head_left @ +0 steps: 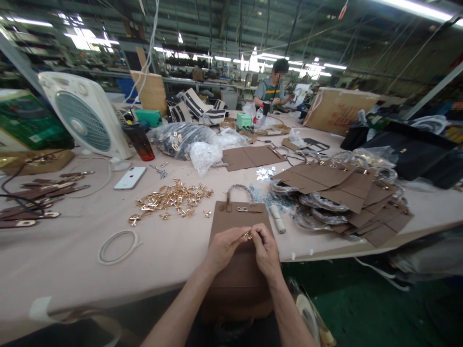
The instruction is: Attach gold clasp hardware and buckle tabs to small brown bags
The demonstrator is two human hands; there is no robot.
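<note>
A brown handbag panel [231, 219] with a wrapped handle [240, 187] and a metal clasp plate [248, 209] lies in front of me, its lower part hanging over the table edge. Above it, my left hand [224, 248] and my right hand [265, 250] meet, fingertips pinched together. Between them shows a small gold metal fitting [248, 235], partly covered by the fingers. Both hands appear closed on it. To the left, a pile of similar gold metal fittings [173, 200] is spread on the table.
Brown bag panels [340, 188] are stacked at right, beside a small grey roll [278, 219]. A tape ring [118, 246], white phone [130, 178], fan [87, 115] and dark tumbler [140, 142] stand or lie at left. Across the table sits a person [273, 89].
</note>
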